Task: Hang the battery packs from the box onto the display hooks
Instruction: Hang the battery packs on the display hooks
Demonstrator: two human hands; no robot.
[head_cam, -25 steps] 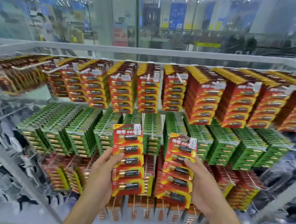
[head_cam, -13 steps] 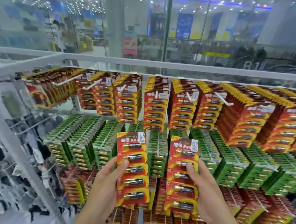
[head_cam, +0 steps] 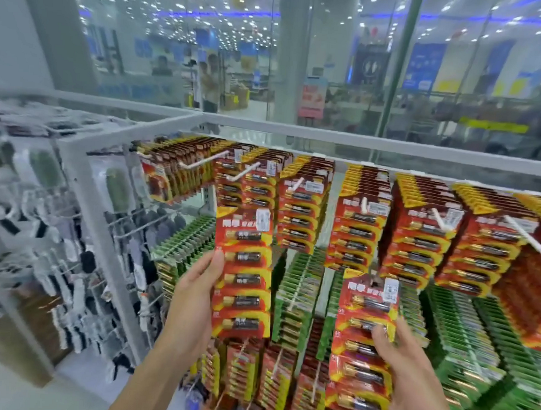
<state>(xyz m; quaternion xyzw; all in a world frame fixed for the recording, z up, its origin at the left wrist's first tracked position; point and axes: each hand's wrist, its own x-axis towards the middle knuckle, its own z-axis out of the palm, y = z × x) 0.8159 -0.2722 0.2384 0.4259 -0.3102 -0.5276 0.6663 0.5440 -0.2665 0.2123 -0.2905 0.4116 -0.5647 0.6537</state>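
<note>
Left hand (head_cam: 195, 299) pinches a red battery strip (head_cam: 242, 273) by its left edge, thumb on the front and fingers behind it. The strip is upright and held high. Its top edge overlaps the lower packs of the top red row (head_cam: 357, 230), just below a white hook (head_cam: 242, 174) on the left of the rack.

Right hand (head_cam: 411, 374) pinches a second red strip (head_cam: 364, 349) along its right edge, with the thumb (head_cam: 381, 333) pressed on the front and the fingers hidden behind. This one sits lower and to the right, tilted slightly. It is in front of the green packs (head_cam: 298, 296) and the bottom red row (head_cam: 276, 381). It touches no hook that I can see.

The white display rack (head_cam: 268, 129) holds three tiers. Red packs hang thick on the top hooks, green packs fill the middle, and more red packs fill the bottom. Hook tips poke out past the top packs, one far right (head_cam: 529, 238).

The left side panel (head_cam: 101, 225) carries hanging socks (head_cam: 75, 271), which are blurred. Far behind the rack is a glass wall (head_cam: 336, 65) with the store floor beyond it.
</note>
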